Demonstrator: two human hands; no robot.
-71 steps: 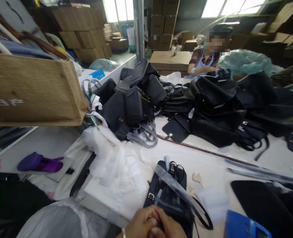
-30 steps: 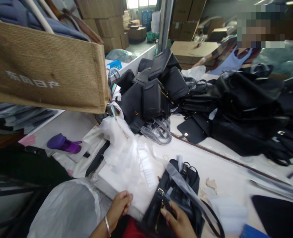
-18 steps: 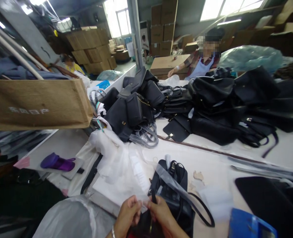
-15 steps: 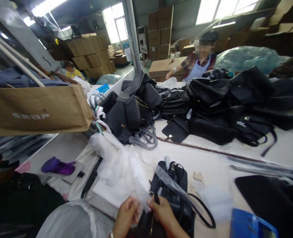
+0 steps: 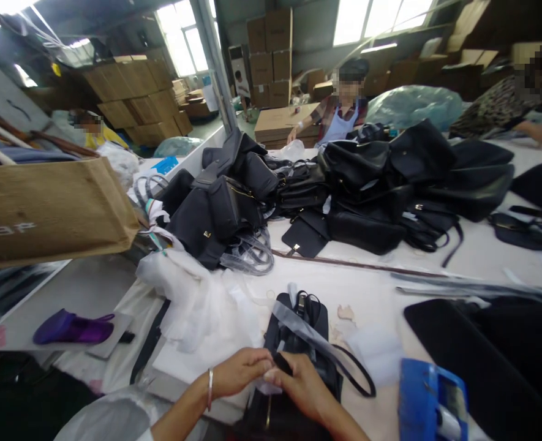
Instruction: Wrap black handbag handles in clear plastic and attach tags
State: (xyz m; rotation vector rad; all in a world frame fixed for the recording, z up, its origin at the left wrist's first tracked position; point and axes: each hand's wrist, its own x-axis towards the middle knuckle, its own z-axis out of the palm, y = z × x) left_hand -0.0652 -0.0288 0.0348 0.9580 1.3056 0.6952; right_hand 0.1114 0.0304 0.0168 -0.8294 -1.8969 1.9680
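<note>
A black bag [image 5: 334, 375] with straps and a gold zip lies on the white table in front of me. Over it, my right hand [image 5: 301, 383] is closed around a black strap [image 5: 282, 362]. My left hand [image 5: 247, 369], with a bracelet at the wrist, meets it at the fingertips. Its fingers are pressed together, and what they pinch is hidden. Just below both hands hangs a small piece of translucent film [image 5: 267, 387]. A longer clear plastic strip [image 5: 305, 331] runs diagonally across the bag.
White wrapping sheets [image 5: 197, 306] lie to the left, beyond them a purple pouch [image 5: 75, 327]. A blue device [image 5: 420, 392] and black panels [image 5: 463, 343] are at right. Several black bags [image 5: 367, 165] pile up across the table. Co-workers [image 5: 344, 116] are at the far side.
My left hand has moved in to meet the right at the strap; before, it was slightly apart. The view has turned right, so another person now shows at the far right.
</note>
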